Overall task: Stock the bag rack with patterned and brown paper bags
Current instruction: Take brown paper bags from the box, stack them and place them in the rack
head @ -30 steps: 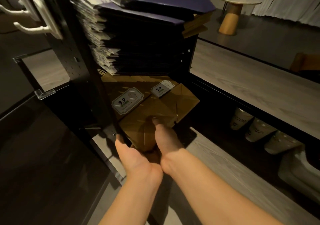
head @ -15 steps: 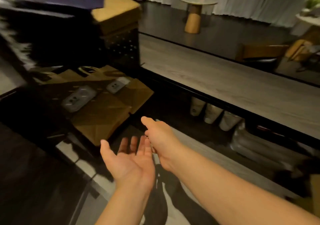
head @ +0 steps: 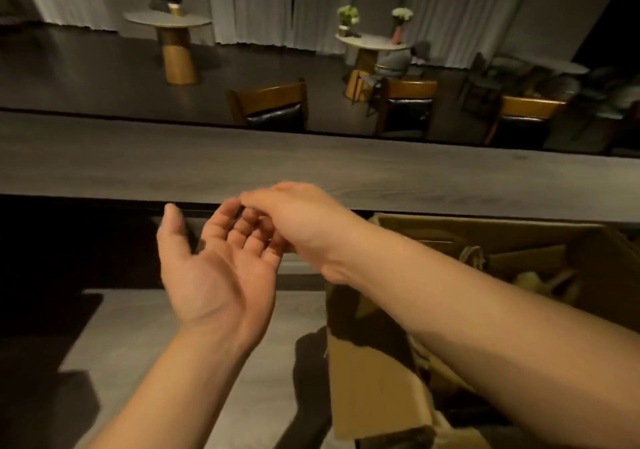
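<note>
Both hands are empty: the left hand [head: 214,275] lies palm-up with fingers spread loosely, the right hand [head: 301,216] palm-down, fingers relaxed above it. Right of them stands an open brown cardboard box [head: 381,362], with folded brown paper bags [head: 526,261] and a twisted cord handle showing inside. Such bags are likely light, flat and creasable; best pinched as a stack at one edge.

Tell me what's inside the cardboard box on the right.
The cardboard box is open; brown paper bags with twisted handles show inside. The right forearm crosses over it, hiding part, and the bottom is too dark to see.
</note>
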{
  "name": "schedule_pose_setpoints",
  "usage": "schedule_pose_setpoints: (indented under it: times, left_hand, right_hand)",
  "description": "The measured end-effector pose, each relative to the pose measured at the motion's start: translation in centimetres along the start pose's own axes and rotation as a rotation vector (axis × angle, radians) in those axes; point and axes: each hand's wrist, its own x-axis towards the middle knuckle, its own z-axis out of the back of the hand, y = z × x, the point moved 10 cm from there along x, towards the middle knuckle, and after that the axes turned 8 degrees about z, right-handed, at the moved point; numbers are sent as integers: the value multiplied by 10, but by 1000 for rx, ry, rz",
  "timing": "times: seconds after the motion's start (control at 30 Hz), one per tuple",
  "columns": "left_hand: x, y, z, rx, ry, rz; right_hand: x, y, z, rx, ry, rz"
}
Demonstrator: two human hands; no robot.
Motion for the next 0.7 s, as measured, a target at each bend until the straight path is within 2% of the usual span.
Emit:
schedule_pose_setpoints:
  times: [0.23, 0.47, 0.6, 0.7]
  left_hand:
    - [3, 131, -82, 281, 154, 186]
    - [13, 207, -123, 513, 261, 208]
    - [32, 230, -118, 728, 190, 190]
    - [45, 227, -96, 1004, 29, 120]
  right_hand:
    - [-48, -25, 160, 246, -242, 31]
    - [-72, -48, 249, 285, -266, 56]
    - [-67, -76, 286, 181, -268, 24]
    - [-62, -107, 314, -158, -228, -64]
